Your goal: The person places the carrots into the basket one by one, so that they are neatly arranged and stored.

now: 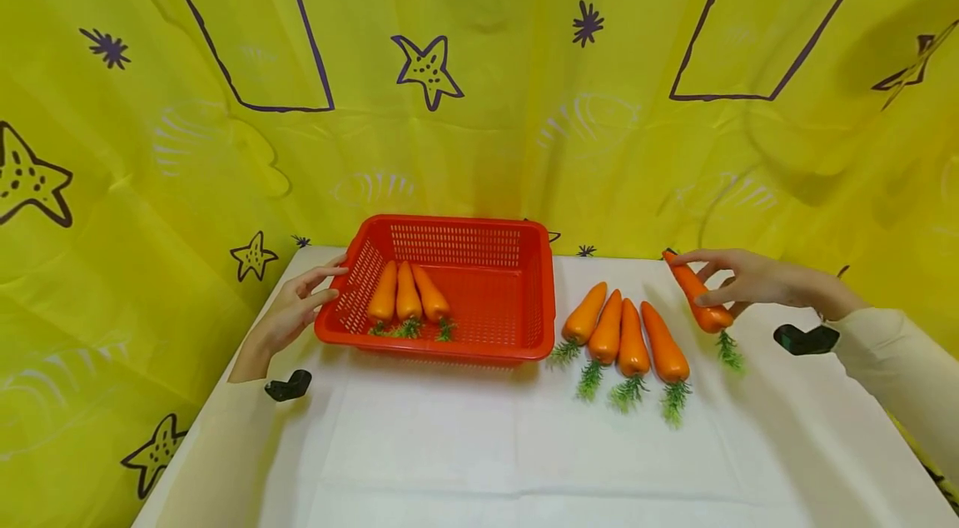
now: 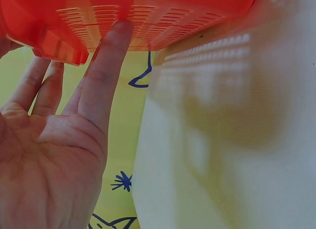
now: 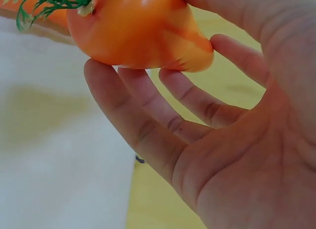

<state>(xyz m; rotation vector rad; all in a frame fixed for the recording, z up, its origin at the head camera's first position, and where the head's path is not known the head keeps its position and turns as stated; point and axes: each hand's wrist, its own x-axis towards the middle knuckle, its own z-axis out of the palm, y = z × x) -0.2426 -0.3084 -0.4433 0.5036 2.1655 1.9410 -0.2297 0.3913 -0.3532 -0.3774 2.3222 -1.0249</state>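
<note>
At the left end of the red basket [image 1: 538, 320], my left hand [image 1: 288, 313] holds the rim. In the left wrist view, one nearly straight finger [image 2: 106, 66] lies against the slotted wall below the rim, and other fingers pass behind it. Three orange carrots [image 1: 408, 295] with green tops lie in the basket's left part. My right hand [image 1: 752, 282] grips another carrot [image 1: 697, 295] above the table's right side, between thumb and fingers, its leafy end hanging toward me. The right wrist view shows fingertips on that carrot [image 3: 133, 31]. Several more carrots [image 1: 633, 345] lie in a row between basket and right hand.
A white cloth [image 1: 464, 445] covers the table. Behind it and at the left hangs a yellow curtain [image 1: 494, 145] with starfish and box drawings; the basket stands close to it. Each wrist carries a dark piece on its cuff.
</note>
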